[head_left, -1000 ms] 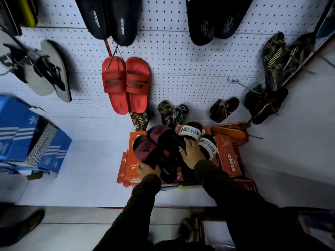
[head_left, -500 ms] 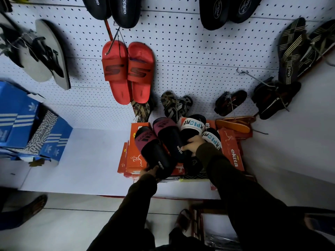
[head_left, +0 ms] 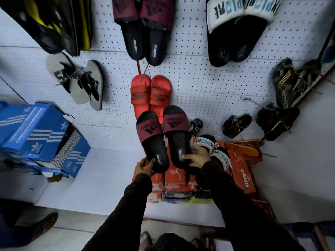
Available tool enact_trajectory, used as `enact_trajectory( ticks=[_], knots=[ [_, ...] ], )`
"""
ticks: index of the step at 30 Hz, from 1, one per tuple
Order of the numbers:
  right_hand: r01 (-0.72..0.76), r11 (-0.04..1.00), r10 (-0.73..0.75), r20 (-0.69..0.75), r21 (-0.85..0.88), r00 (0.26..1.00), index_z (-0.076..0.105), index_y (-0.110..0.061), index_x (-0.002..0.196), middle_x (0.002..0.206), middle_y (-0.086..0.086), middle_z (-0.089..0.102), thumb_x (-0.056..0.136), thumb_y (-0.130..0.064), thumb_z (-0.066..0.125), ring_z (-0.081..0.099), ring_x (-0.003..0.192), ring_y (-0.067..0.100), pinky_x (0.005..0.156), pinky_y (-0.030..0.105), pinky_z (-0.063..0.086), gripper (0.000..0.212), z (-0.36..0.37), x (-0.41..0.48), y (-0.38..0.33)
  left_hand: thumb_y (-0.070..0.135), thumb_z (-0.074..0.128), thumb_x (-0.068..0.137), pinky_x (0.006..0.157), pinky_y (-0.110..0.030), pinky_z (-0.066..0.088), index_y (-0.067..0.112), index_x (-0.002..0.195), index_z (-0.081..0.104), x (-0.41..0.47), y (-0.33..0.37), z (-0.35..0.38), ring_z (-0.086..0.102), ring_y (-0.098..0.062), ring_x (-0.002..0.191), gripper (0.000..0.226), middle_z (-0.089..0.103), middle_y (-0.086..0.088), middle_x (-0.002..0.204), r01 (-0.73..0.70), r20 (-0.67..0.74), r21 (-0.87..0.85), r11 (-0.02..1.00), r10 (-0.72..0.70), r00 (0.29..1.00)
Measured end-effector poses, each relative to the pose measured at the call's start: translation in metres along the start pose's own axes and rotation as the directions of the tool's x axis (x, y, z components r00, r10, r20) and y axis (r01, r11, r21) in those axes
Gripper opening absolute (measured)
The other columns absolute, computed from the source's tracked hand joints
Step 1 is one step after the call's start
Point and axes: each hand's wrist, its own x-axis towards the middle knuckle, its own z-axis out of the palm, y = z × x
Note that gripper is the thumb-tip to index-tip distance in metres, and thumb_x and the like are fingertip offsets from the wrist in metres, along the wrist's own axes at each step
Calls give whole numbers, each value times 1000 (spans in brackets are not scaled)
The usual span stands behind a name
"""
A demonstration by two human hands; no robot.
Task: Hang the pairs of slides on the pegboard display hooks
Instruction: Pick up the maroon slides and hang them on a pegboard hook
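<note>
I hold a pair of black slides with maroon straps upright in front of the white pegboard. My left hand grips the heel of the left slide. My right hand grips the heel of the right slide. Their toes overlap the lower part of a red pair hanging on a hook. A matching maroon-strapped pair hangs higher up. Behind my right hand, a black pair with white lettered straps lies on the orange boxes.
More pairs hang on the pegboard: white-strapped black slides at top right, grey flip-flops at left, striped sandals and dark sandals at right. Blue shoe boxes are stacked on the left of the white shelf.
Both hands lifted the maroon-strapped slides off the orange boxes and raised them upright toward the pegboard. The view tilted upward, showing higher pairs.
</note>
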Motion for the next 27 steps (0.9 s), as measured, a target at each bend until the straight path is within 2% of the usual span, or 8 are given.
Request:
enact_trajectory(
  ticks=[3,10,12,16,18,21,24,27],
  knots=[
    [144,988,-143,-24,49,989,56,0,129,119,11,69,75,10,78,69,101,25,73,38,59,59,10,-11,-24,14,68,87,94,-51,54,1,130,58,-5,29,-4,63,-30,99,47,62,-17,115,-184,10,22,983,184,983],
    [399,911,-397,-41,101,917,57,-10,120,118,8,65,75,8,78,66,96,20,57,23,59,52,38,-34,-96,20,67,87,96,-49,55,7,132,58,-18,114,-4,68,-31,101,48,66,-12,124,-454,39,-25,891,455,890],
    [460,885,-457,-62,70,887,59,-9,122,119,6,66,74,4,81,68,98,22,65,27,61,54,44,-43,-115,21,67,88,96,-48,55,9,131,59,-21,136,-5,69,-31,101,46,67,-9,122,-511,51,-43,858,513,857],
    [573,817,-568,-83,69,819,58,-2,127,123,8,64,74,5,81,67,110,31,94,50,57,58,58,-62,-157,24,67,87,96,-48,55,13,130,60,-26,181,-8,69,-35,105,45,67,-10,123,-608,55,-70,791,612,789],
    [617,780,-612,-80,101,787,58,-1,127,123,8,64,75,7,79,69,109,35,97,51,56,57,64,-70,-179,24,68,87,96,-48,55,12,131,60,-30,206,-9,67,-36,107,46,66,-11,125,-644,48,-88,760,649,759],
    [670,730,-667,-75,136,742,59,-5,122,121,5,66,76,4,79,71,100,29,93,45,59,52,72,-80,-212,22,68,87,96,-50,54,8,131,59,-36,244,-8,66,-35,108,47,65,-12,128,-690,30,-128,712,699,715],
    [715,683,-714,-71,152,697,60,-11,113,109,-2,66,76,5,79,71,87,16,88,40,60,45,80,-85,-244,19,66,89,86,-40,60,6,129,60,-41,283,-7,68,-21,89,43,67,-7,119,-748,36,-134,650,757,652],
    [726,663,-731,-50,180,680,59,-10,119,104,-5,66,77,5,78,70,80,4,62,24,61,48,90,-87,-275,18,64,90,77,-33,60,1,130,57,-45,323,-5,64,-21,88,44,62,-9,119,-771,28,-157,618,783,622]
  ],
)
